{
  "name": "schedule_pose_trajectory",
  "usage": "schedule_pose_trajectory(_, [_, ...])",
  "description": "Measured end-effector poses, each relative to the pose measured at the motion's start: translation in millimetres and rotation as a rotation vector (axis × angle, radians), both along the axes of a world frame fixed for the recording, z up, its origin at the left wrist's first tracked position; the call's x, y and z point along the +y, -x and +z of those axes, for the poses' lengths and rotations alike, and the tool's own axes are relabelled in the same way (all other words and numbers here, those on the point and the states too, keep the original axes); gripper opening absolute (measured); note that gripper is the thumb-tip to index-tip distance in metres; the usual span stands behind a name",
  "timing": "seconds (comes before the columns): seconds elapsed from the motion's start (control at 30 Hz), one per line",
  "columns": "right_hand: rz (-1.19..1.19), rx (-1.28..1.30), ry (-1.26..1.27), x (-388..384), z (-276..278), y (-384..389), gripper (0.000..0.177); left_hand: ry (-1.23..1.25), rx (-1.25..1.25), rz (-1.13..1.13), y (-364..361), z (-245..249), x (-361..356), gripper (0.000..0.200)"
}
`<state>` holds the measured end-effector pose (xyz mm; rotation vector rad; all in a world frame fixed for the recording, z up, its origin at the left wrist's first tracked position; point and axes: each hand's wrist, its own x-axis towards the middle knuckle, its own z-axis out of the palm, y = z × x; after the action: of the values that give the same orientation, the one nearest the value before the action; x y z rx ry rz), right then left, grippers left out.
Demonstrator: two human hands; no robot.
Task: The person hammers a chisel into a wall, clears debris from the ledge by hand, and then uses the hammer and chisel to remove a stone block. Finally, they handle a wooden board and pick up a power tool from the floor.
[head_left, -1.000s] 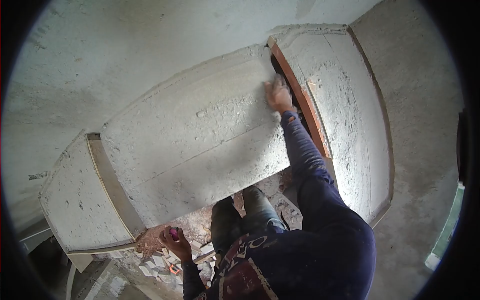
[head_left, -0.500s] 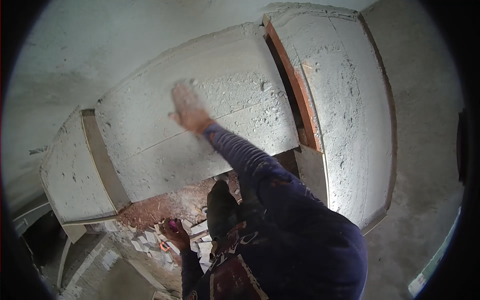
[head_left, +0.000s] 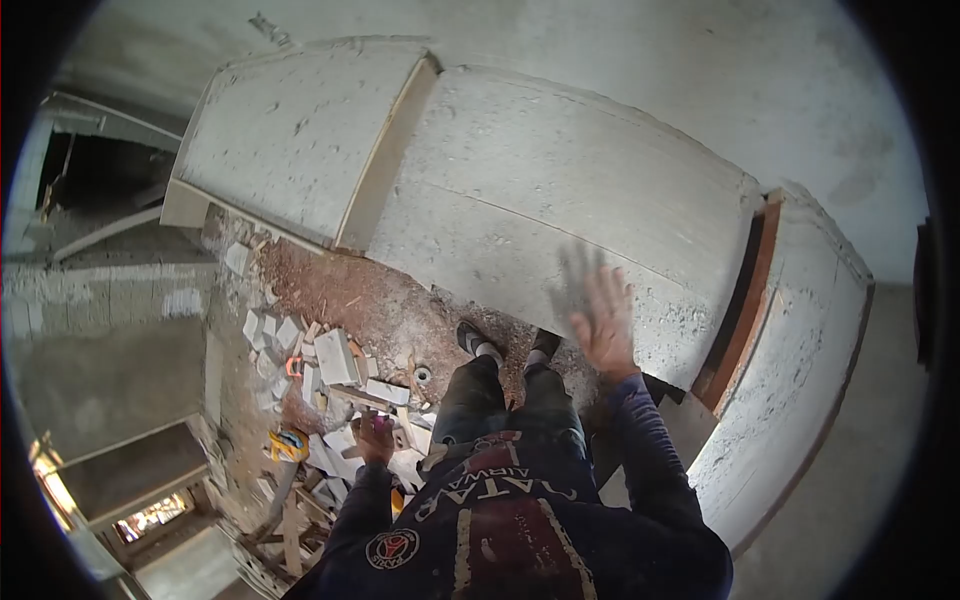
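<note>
My right hand [head_left: 606, 318] is open, fingers spread, over the near edge of a pale, dusty slab [head_left: 520, 210] with a thin line along its length. A shadow of the fingers falls on the surface just left of it. My left hand [head_left: 376, 440] is low by my left side, above the rubble, with its fingers curled round a small pink-purple object whose kind I cannot tell. Loose grit and small pits mark the slab near its right end.
A raised slab section [head_left: 300, 135] stands at the left; another [head_left: 815, 300] lies right of a gap with a red-brown edge [head_left: 745, 310]. Broken white blocks [head_left: 337, 357] and wood scraps litter the floor beside my feet. A yellow tool [head_left: 288, 445] and an orange item [head_left: 293, 367] lie among them.
My view has turned left and down. My right hand has come back from mid-slab to the near edge, towards my body. The left hand stays low, still holding the pink-purple object.
</note>
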<state>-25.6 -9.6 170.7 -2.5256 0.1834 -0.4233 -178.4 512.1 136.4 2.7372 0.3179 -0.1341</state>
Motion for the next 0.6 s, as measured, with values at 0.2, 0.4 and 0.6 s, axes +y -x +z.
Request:
schedule_pose_trajectory(0.2, [-0.556, 0.331, 0.55, -134.0, -67.2, 16.6, 0.067, 0.085, -0.103, 0.116, -12.7, 18.2, -16.2, 0.037])
schedule_pose_trajectory(0.4, [0.088, 0.007, 0.182, 9.4, -22.1, -107.8, 0.052, 0.195, -0.031, 0.315, 3.6, -26.0, -4.5, 0.036])
schedule_pose_trajectory(0.6, [0.908, 0.036, 0.116, 232.8, -16.9, -149.7, 0.044, 0.19, 0.062, 0.477, 33.8, -58.1, 22.6, 0.037])
